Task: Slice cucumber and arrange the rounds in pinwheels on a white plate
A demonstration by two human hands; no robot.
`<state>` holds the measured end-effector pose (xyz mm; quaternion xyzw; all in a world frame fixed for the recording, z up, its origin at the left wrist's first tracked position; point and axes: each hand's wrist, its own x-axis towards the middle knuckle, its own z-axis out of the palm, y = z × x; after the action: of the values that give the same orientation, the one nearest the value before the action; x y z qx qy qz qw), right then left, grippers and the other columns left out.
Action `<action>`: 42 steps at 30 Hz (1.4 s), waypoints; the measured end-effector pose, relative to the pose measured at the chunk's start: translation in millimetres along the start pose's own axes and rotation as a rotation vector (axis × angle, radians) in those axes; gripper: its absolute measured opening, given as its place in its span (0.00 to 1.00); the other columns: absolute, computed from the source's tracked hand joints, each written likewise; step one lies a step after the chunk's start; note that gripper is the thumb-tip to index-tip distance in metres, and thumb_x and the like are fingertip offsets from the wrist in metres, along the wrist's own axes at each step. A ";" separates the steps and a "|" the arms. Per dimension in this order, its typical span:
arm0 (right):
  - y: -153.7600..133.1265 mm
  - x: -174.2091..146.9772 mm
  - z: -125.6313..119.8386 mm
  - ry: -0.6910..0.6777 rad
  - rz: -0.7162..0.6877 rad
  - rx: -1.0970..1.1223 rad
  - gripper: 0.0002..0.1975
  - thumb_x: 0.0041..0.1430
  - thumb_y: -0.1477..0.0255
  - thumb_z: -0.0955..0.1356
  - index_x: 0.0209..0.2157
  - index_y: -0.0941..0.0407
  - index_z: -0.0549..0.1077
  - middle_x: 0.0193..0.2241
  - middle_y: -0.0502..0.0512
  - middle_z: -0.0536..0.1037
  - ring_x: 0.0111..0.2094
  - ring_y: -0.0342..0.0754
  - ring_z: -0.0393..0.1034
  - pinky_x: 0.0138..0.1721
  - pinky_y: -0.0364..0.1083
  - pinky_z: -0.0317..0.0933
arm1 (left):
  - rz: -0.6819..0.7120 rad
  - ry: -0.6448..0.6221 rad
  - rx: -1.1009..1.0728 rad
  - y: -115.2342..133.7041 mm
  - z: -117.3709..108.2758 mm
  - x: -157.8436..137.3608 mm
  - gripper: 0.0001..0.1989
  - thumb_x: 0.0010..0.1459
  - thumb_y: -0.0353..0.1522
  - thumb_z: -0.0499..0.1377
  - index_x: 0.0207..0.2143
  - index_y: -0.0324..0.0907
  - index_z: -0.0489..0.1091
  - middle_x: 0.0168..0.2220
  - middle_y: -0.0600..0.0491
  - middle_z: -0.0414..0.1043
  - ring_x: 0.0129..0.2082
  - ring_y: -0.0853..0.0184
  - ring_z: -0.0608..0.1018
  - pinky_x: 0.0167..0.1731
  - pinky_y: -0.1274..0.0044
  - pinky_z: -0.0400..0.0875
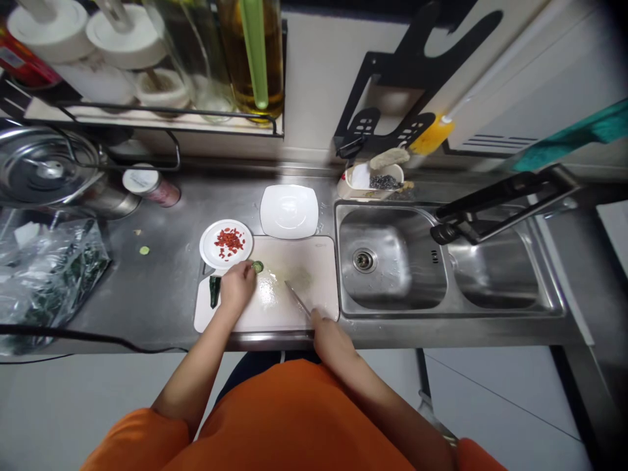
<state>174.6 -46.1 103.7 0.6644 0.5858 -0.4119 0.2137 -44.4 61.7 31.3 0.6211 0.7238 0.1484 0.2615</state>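
My left hand (237, 288) is over the left part of the white cutting board (275, 317), its fingers closed at a small round cucumber piece (258, 266) with a pale cut face. Just left of that hand lies a longer dark green cucumber piece (214, 292). Gripped by its handle in my right hand (332, 337), a knife (297, 297) points up and left over the board, its blade apart from the cucumber. The board's surface looks wet. A white plate (205, 252) with chopped red pieces (229, 243) overlaps the board's upper left corner.
Behind the board sits a white square dish (288, 210). On the right is a double steel sink (392, 261) with a black faucet (490, 206). To the left are a plastic bag of greens (63, 275), a lidded pot (49, 167) and a small can (151, 185). A condiment rack (181, 124) hangs above.
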 end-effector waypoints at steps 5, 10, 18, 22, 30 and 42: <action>10.6 -4.3 7.7 0.139 -0.040 0.032 0.19 0.58 0.80 0.56 0.50 0.56 0.64 0.41 0.61 0.71 0.36 0.51 0.70 0.35 0.46 0.59 | 0.386 0.018 0.129 0.2 7.6 0.8 0.17 0.57 0.33 0.51 0.49 0.42 0.69 0.47 0.48 0.71 0.46 0.60 0.70 0.48 0.70 0.64; 18.1 -7.6 17.1 0.386 -0.030 0.133 0.27 0.60 0.76 0.57 0.61 0.54 0.53 0.48 0.63 0.64 0.32 0.46 0.68 0.37 0.46 0.61 | 0.569 -0.085 0.293 4.8 11.5 9.1 0.14 0.56 0.29 0.51 0.41 0.41 0.72 0.42 0.46 0.72 0.44 0.58 0.68 0.45 0.67 0.63; 11.6 30.4 29.0 0.499 0.107 0.076 0.35 0.53 0.85 0.55 0.63 0.58 0.48 0.54 0.67 0.58 0.49 0.52 0.61 0.47 0.47 0.58 | 0.508 -0.161 0.424 8.4 0.9 11.7 0.09 0.56 0.30 0.51 0.32 0.41 0.72 0.33 0.44 0.72 0.40 0.56 0.67 0.39 0.66 0.61; 4.4 41.5 29.2 0.485 0.134 0.043 0.32 0.56 0.85 0.54 0.63 0.60 0.50 0.55 0.68 0.59 0.53 0.53 0.58 0.51 0.48 0.55 | 0.486 -0.165 0.414 2.4 -2.6 8.6 0.09 0.55 0.29 0.51 0.31 0.41 0.71 0.33 0.43 0.71 0.40 0.56 0.68 0.39 0.67 0.61; -2.2 47.2 26.7 0.450 0.108 -0.104 0.28 0.60 0.83 0.52 0.62 0.64 0.52 0.54 0.72 0.60 0.50 0.54 0.62 0.45 0.48 0.61 | 0.454 -0.103 0.382 2.0 -3.3 1.5 0.11 0.56 0.31 0.50 0.33 0.41 0.72 0.35 0.43 0.72 0.40 0.56 0.68 0.40 0.67 0.62; 15.1 92.6 -47.8 0.570 -0.041 0.034 0.15 0.62 0.75 0.57 0.47 0.62 0.67 0.42 0.63 0.70 0.47 0.52 0.61 0.48 0.47 0.56 | 0.116 -0.013 0.112 65.3 5.4 69.4 0.15 0.55 0.29 0.49 0.43 0.36 0.70 0.39 0.41 0.73 0.41 0.58 0.73 0.42 0.70 0.66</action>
<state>200.8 43.0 54.1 0.7451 0.6284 -0.2226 0.0208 5.9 140.9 48.7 0.6764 0.6922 0.1186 0.2219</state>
